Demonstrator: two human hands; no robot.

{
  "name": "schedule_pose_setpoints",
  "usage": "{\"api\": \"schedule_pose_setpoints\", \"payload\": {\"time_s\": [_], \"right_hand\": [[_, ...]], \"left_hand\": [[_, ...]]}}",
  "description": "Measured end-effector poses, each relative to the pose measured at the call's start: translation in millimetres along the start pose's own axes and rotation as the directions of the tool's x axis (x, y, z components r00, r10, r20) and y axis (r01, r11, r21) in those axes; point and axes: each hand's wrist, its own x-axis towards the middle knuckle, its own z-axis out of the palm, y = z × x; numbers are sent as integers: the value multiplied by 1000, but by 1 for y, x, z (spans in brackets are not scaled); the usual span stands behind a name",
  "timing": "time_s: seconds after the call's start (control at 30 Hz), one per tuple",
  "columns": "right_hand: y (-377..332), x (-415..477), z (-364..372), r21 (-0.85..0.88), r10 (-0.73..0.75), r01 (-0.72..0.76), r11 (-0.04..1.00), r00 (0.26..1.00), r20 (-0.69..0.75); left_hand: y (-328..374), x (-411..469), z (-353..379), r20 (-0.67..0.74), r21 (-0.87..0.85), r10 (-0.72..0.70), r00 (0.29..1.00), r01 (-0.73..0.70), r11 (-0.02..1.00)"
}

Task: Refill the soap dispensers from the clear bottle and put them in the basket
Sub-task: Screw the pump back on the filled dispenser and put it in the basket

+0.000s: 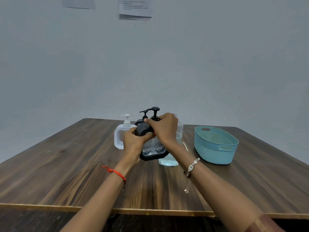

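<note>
The light around me is soft, cool and rather dim, leaving a dull sheen on the worktop [55, 153] and only faint shadows. The wide lens splays the worktop's sides. My left grip [133, 141] and right grip [164, 126] look slightly smeared; the wall paper's [135, 7] print is unreadable.

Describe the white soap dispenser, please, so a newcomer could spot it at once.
Start at the wooden table and find the left hand near its middle. Just left of it stands the white dispenser. It alone has a white pump; its neighbours' pumps are black.
</note>
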Motion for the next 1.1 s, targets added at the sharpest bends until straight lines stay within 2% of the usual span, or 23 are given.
{"api": "schedule_pose_setpoints", "payload": {"time_s": [0.23,0.33,0.43,0.5,0.6,0.73,0.87,1.1], "right_hand": [[4,-1,-2,-55,23,-30,998,993,-117],[6,0,-7,-107,2,-13,994,994,-107],[3,4,-26,-118,-8,9,993,1000,11],[0,9,-49,27,57,-62,998,984,166],[4,23,-92,135,104,-165,977,922,374],[16,36,-144,128,143,-258,958,811,567],[28,44,-186,82,143,-214,973,846,513],[65,71,-244,4,155,-168,986,915,372]], "left_hand": [[3,-3,5,43,6,-10,999,9,1000],[3,-6,9,51,-2,-8,999,8,1000],[8,-10,14,51,-30,5,999,-3,1000],[16,-11,19,67,-57,4,998,0,998],[28,-15,29,121,-59,57,991,-50,997],[39,-25,57,230,-109,78,970,-53,993],[36,-30,95,324,-175,44,945,14,985],[19,-18,173,518,-85,-39,854,97,992]]}}
